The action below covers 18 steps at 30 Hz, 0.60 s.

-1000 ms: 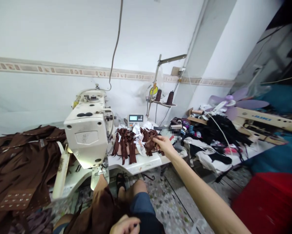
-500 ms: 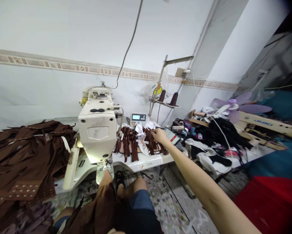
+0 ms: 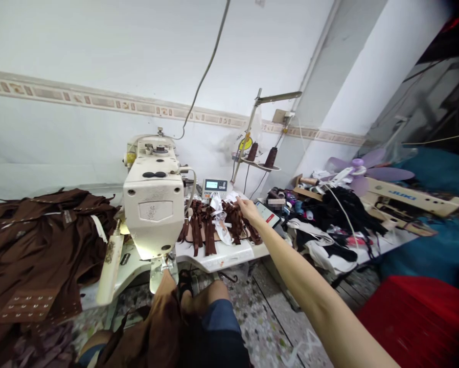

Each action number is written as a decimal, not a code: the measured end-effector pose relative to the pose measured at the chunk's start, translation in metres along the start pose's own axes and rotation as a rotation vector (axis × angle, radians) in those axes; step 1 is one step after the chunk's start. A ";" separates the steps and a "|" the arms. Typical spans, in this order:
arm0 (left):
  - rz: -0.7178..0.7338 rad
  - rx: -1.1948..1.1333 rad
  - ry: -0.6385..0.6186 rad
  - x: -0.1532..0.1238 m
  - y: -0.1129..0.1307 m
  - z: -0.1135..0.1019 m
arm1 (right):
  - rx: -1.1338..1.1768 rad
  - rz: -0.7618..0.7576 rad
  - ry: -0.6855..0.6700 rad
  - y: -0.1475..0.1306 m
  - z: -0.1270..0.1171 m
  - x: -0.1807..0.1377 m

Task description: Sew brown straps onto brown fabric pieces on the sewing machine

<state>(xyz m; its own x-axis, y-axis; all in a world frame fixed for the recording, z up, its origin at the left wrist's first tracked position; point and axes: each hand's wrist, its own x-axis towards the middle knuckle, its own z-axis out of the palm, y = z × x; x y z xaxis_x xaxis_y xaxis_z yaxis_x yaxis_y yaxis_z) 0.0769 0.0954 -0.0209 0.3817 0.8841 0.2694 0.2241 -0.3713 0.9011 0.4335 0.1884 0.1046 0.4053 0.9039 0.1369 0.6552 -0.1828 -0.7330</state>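
Observation:
My right hand [image 3: 248, 209] reaches out over the sewing table to a heap of brown fabric strips [image 3: 209, 232]. Its fingers look pinched together at the heap's right side, by some white scraps [image 3: 231, 197]; what lies between them is too small to make out. Nearer to me, a brown garment piece [image 3: 161, 312] runs from under the head of the sewing machine [image 3: 155, 199] down over my lap. My left hand is out of sight.
Brown garments [image 3: 49, 240] are piled left of the machine. Right of my hand lies a phone [image 3: 267, 213]. Beyond are thread cones [image 3: 270, 157] on a stand, a purple fan [image 3: 358, 163], black and white cloth and a second machine [image 3: 417, 197]. A red container [image 3: 417, 317] stands lower right.
My right hand stays at the strips, its fingers shifted slightly towards the white scraps. A bit of skin at the bottom edge has left view. The whole view has shifted slightly.

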 end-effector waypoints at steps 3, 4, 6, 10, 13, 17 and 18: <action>0.032 -0.002 0.010 -0.033 0.007 -0.001 | -0.040 -0.093 -0.126 -0.013 -0.011 -0.035; 0.036 -0.001 0.011 -0.049 0.011 -0.002 | -0.046 -0.148 -0.187 -0.018 -0.014 -0.052; 0.034 0.004 0.005 -0.083 0.022 -0.002 | -0.040 -0.262 -0.359 -0.029 -0.015 -0.092; 0.041 0.007 0.005 -0.122 0.055 0.005 | -0.011 -0.622 -0.855 -0.050 0.000 -0.174; -0.021 -0.065 -0.054 -0.118 0.068 0.018 | 0.025 -0.627 -1.124 -0.052 0.022 -0.212; -0.356 -0.410 -0.291 -0.112 0.059 0.029 | 0.091 -0.520 -1.255 -0.034 0.045 -0.222; -0.431 -0.471 -0.326 -0.115 0.055 0.028 | 0.119 -0.474 -1.270 -0.028 0.048 -0.218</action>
<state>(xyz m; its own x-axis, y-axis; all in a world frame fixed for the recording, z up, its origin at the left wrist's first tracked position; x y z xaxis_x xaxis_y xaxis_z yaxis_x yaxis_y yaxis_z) 0.0711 -0.0345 -0.0117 0.6112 0.7676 -0.1929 0.0325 0.2192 0.9751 0.2964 0.0150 0.0632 -0.7454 0.6114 -0.2656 0.4816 0.2185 -0.8487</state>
